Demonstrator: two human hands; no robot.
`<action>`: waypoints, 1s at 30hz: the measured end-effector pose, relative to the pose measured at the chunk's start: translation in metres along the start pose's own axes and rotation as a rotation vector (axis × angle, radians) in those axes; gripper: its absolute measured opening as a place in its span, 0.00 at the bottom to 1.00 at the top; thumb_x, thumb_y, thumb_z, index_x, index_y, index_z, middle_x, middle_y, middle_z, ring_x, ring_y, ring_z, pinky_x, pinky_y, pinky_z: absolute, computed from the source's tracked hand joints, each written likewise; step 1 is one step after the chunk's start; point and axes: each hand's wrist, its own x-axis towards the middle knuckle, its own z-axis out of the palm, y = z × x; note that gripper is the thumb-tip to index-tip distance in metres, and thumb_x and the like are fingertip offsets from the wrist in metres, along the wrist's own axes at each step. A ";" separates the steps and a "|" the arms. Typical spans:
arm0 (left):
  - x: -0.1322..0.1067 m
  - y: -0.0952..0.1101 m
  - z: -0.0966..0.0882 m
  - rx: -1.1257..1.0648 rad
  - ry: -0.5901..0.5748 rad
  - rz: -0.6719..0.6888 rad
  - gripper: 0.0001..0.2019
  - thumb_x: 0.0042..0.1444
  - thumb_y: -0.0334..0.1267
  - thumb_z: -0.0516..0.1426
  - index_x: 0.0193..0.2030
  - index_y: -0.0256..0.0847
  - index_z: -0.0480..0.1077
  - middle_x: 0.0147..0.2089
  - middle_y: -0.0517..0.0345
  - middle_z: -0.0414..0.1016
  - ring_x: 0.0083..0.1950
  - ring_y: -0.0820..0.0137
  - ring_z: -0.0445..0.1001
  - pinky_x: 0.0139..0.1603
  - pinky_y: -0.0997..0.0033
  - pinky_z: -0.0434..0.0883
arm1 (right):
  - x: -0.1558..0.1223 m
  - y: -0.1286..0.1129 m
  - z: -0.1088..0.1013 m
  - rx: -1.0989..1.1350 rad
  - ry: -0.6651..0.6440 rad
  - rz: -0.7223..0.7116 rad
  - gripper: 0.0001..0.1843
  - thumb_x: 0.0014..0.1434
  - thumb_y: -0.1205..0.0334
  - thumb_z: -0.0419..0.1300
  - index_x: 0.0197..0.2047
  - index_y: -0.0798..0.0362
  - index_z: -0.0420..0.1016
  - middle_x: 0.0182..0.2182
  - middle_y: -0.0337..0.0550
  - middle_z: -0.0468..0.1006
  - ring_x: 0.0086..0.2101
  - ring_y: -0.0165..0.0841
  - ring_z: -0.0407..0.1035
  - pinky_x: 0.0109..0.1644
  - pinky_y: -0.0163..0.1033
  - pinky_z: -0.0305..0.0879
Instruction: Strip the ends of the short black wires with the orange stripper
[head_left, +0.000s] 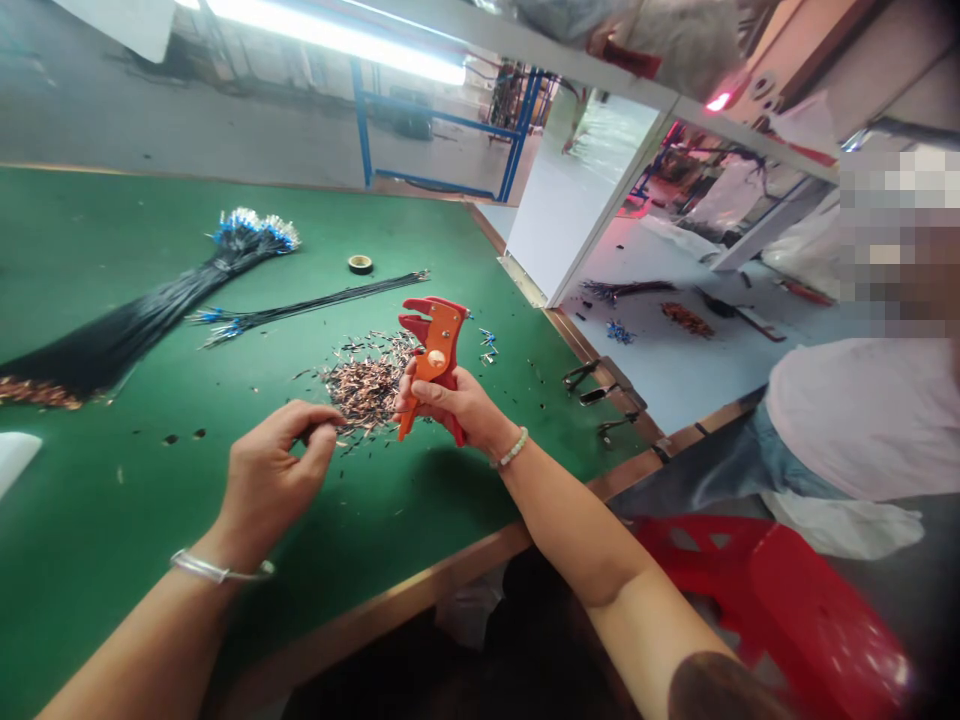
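My right hand [450, 402] is wrapped round the handles of an orange and red wire stripper [436, 345], its jaws pointing up. To its left, my left hand [281, 455] is closed with thumb and forefinger together; whatever lies in the pinch is hidden. Between and behind the hands lies a pile of copper and black wire scraps [364, 390]. Farther back lies a thin bunch of black wires [322, 300] with blue ends. On the left is a thick bundle of black wires [142, 315], with blue and silvery tips at one end and bare copper at the other.
A roll of tape [360, 264] and loose blue terminals [488, 345] lie on the green table [420, 520]. A white panel [581, 185] stands at its far right edge. Right of me, a person [862, 415] is beside another table; a red stool [795, 610] is below.
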 end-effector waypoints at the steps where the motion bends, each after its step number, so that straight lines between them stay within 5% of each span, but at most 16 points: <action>1: 0.000 0.000 0.001 0.020 -0.013 0.018 0.09 0.53 0.42 0.54 0.31 0.43 0.74 0.31 0.59 0.76 0.32 0.69 0.73 0.36 0.69 0.69 | 0.000 0.000 0.000 -0.008 0.023 0.002 0.27 0.46 0.49 0.74 0.43 0.52 0.69 0.36 0.40 0.73 0.36 0.33 0.72 0.47 0.45 0.77; 13: -0.003 -0.006 0.003 0.131 0.071 0.065 0.09 0.56 0.37 0.51 0.31 0.42 0.71 0.29 0.60 0.72 0.30 0.72 0.69 0.35 0.71 0.66 | -0.001 0.009 0.004 -0.083 -0.046 0.026 0.23 0.50 0.53 0.72 0.42 0.54 0.69 0.34 0.39 0.74 0.33 0.32 0.75 0.43 0.44 0.77; 19: -0.004 -0.011 0.007 0.396 -0.025 0.218 0.10 0.60 0.36 0.50 0.32 0.41 0.72 0.32 0.56 0.74 0.34 0.67 0.70 0.38 0.66 0.63 | -0.003 0.008 0.006 -0.117 -0.071 0.009 0.20 0.52 0.54 0.71 0.41 0.55 0.70 0.34 0.41 0.75 0.33 0.33 0.76 0.42 0.44 0.77; 24: -0.008 -0.003 0.011 0.678 -0.068 0.402 0.11 0.63 0.37 0.51 0.45 0.38 0.73 0.35 0.52 0.76 0.38 0.62 0.70 0.42 0.60 0.59 | -0.002 0.019 0.013 -0.170 -0.056 0.027 0.21 0.51 0.53 0.71 0.42 0.55 0.70 0.32 0.39 0.75 0.32 0.33 0.76 0.41 0.43 0.77; 30: -0.009 -0.001 0.010 0.834 -0.135 0.415 0.12 0.65 0.35 0.51 0.51 0.41 0.72 0.35 0.53 0.75 0.38 0.59 0.69 0.41 0.58 0.57 | -0.003 0.028 0.015 -0.229 -0.067 0.015 0.20 0.53 0.52 0.70 0.41 0.56 0.70 0.30 0.39 0.77 0.32 0.32 0.75 0.40 0.41 0.75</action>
